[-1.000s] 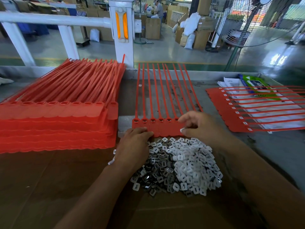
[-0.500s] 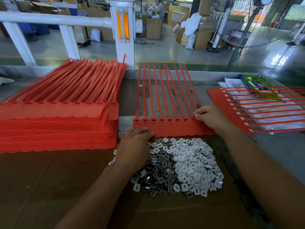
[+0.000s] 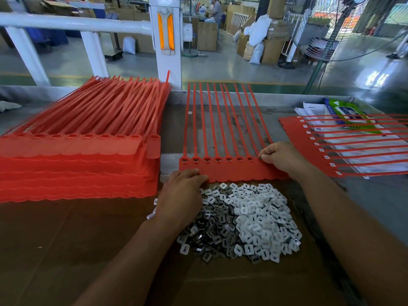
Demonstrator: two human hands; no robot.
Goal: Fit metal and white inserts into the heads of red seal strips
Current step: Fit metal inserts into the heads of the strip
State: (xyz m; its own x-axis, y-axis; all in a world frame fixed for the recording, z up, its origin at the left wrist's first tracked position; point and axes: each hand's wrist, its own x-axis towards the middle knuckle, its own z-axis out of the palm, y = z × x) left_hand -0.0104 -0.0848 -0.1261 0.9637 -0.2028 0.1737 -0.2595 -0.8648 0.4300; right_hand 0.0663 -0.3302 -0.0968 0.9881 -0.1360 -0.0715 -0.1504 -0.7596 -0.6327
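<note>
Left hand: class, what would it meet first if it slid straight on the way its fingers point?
The left hand would meet the red seal strip sheet, whose near edge it seemingly touches.

The right hand [image 3: 280, 159] is covering the strip row's [image 3: 231, 171] last heads, hiding whatever its fingertips [image 3: 262, 156] are pinching; right of it, finished strips [image 3: 295, 129] are running off-frame.

- A factory assembly floor was shown; landmark: white post [image 3: 165, 62] with orange reflectors.
- Left of the post, red seal strips [image 3: 77, 155] lay stacked in bulk.
- In front of the post, loose inserts [image 3: 249, 221] formed a heap.
- Behind the post stood cardboard cartons [image 3: 206, 36], filled sacks [image 3: 259, 33] and a seated worker [image 3: 215, 10].
</note>
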